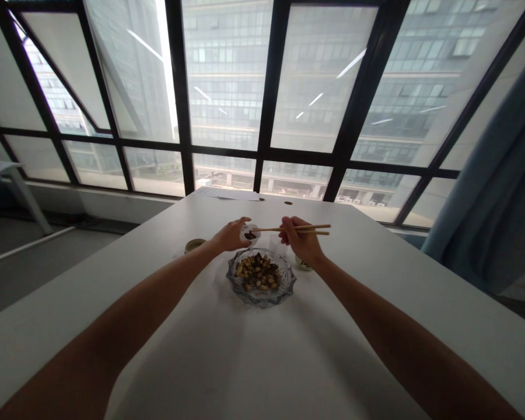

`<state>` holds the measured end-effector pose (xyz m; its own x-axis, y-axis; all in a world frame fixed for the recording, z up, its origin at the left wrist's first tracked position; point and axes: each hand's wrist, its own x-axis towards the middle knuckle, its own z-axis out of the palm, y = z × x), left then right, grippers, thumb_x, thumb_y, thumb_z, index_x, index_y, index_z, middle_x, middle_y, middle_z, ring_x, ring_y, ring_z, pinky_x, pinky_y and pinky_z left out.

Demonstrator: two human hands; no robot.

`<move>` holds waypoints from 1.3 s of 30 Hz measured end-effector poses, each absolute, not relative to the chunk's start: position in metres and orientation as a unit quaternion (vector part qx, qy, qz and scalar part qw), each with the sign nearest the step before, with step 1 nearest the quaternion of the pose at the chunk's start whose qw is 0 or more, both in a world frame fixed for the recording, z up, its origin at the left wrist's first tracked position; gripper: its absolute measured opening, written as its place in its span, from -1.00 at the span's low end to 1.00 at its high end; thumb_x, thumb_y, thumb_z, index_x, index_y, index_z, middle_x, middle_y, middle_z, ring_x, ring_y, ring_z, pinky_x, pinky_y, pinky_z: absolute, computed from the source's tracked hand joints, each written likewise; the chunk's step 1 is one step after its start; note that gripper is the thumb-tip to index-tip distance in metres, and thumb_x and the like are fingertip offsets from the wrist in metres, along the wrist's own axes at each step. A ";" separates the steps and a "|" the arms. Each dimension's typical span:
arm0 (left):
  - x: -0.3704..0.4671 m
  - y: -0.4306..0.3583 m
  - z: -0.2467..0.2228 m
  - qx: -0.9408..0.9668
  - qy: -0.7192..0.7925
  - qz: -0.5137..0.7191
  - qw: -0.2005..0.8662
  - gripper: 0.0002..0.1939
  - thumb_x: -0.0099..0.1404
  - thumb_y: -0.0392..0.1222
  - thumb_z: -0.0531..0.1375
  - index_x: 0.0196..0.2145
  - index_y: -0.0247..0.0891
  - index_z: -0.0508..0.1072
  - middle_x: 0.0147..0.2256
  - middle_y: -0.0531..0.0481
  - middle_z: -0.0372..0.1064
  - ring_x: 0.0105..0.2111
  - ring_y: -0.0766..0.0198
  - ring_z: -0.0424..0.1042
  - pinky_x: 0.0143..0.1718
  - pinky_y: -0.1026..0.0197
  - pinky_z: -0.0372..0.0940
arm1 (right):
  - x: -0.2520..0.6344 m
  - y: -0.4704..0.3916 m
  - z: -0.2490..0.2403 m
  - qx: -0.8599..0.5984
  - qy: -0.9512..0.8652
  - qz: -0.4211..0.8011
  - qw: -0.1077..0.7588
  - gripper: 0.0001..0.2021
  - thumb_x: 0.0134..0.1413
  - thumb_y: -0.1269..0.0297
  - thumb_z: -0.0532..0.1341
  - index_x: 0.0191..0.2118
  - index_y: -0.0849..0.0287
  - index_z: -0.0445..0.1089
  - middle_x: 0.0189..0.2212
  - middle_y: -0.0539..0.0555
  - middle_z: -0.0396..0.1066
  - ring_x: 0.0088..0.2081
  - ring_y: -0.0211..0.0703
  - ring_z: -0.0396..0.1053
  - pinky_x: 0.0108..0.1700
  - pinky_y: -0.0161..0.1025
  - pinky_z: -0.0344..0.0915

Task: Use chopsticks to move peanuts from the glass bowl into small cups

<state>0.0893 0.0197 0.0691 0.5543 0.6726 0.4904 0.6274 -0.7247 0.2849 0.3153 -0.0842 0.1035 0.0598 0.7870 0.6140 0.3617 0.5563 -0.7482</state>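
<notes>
My left hand [232,234] is closed around a small white cup [256,237], tilted so that its mouth faces me. Something dark lies inside the cup. Wooden chopsticks [312,229] are gripped in my right hand [298,238], their tips pointing left at the cup's mouth. Just below and nearer to me stands a scalloped clear glass bowl [265,300]. It holds a mix of pale nut-like pieces and dark bits [259,272]. Whether the chopstick tips pinch anything is too small to tell.
Behind my left wrist sits a round greenish container [195,244], partly covered. A jar [304,264] with dark marks stands by my right wrist. Papers [227,193] lie at the far end of the white table [254,361], before the windows. A blue curtain [485,192] hangs at right.
</notes>
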 end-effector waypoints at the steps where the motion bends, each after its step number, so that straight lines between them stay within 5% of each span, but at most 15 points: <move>1: 0.090 0.020 0.069 0.877 0.387 0.283 0.041 -0.24 0.07 -0.09 0.33 0.20 -0.32 0.25 -0.02 -0.24 0.49 -0.04 -0.02 0.51 -0.01 0.05 0.39 | 0.319 -0.093 0.108 -0.432 -0.650 0.193 0.595 -0.42 0.09 -0.35 0.16 -0.47 0.16 0.39 -0.63 0.04 0.43 -0.65 -0.28 0.34 -0.64 -0.37 0.26; 5: 0.090 0.024 0.070 0.853 0.464 0.232 0.049 -0.24 0.08 -0.04 0.34 0.20 -0.26 0.26 -0.06 -0.20 0.51 -0.03 -0.02 0.51 -0.02 0.07 0.38 | 0.336 -0.131 0.124 -0.478 -0.637 0.266 0.543 -0.34 -0.04 -0.44 0.19 -0.58 0.17 0.37 -0.77 0.01 0.32 -0.79 -0.34 0.19 -0.77 -0.39 0.10; 10: 0.087 0.028 0.072 0.836 0.514 0.181 0.059 -0.21 0.12 0.11 0.34 0.22 -0.26 0.25 0.00 -0.25 0.49 0.02 -0.05 0.49 0.00 0.06 0.37 | 0.340 -0.146 0.118 -0.507 -0.670 0.350 0.414 -0.30 -0.14 -0.48 0.22 -0.62 0.20 0.37 -0.80 0.03 0.32 -0.81 -0.33 0.21 -0.78 -0.40 0.12; 15: 0.067 0.020 0.076 0.858 0.486 0.164 0.026 -0.22 0.18 0.22 0.28 0.22 -0.28 0.27 0.11 -0.28 0.44 0.05 -0.07 0.48 0.07 0.02 0.32 | 0.337 -0.134 0.106 -0.499 -0.661 0.305 0.469 -0.35 -0.10 -0.43 0.25 -0.54 0.20 0.40 -0.73 0.04 0.39 -0.75 -0.31 0.30 -0.74 -0.42 0.18; 20: 0.026 -0.001 0.070 0.861 0.442 0.242 -0.061 -0.41 0.28 0.27 0.16 0.02 -0.27 0.47 0.01 -0.23 0.51 0.02 -0.10 0.47 0.12 -0.10 0.26 | 0.341 -0.137 0.109 -0.486 -0.633 0.270 0.539 -0.40 -0.08 -0.36 0.29 -0.54 0.20 0.41 -0.71 0.05 0.41 -0.74 -0.29 0.30 -0.72 -0.38 0.24; 25: -0.002 -0.018 0.050 0.820 0.457 0.339 -0.067 -0.51 0.29 0.25 0.16 -0.11 -0.22 0.50 -0.10 -0.20 0.52 -0.06 -0.08 0.47 0.04 -0.10 0.31 | 0.336 -0.145 0.103 -0.479 -0.664 0.280 0.502 -0.47 -0.06 -0.27 0.35 -0.57 0.18 0.39 -0.68 0.07 0.45 -0.70 -0.26 0.34 -0.68 -0.36 0.27; 39: -0.011 -0.029 0.024 0.757 0.465 0.459 -0.005 -0.59 0.22 0.14 0.24 -0.11 -0.20 0.40 -0.10 -0.15 0.46 -0.09 0.04 0.46 0.02 0.00 0.36 | 0.336 -0.137 0.082 -0.472 -0.666 0.309 0.488 -0.50 -0.04 -0.22 0.36 -0.54 0.18 0.41 -0.64 0.06 0.47 -0.68 -0.27 0.35 -0.65 -0.36 0.31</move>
<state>-0.0112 -0.0287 0.0236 0.1449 0.7000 0.6993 0.7083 -0.5668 0.4207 0.3358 -0.1365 0.0817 -0.0777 0.9304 0.3583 0.3274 0.3633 -0.8722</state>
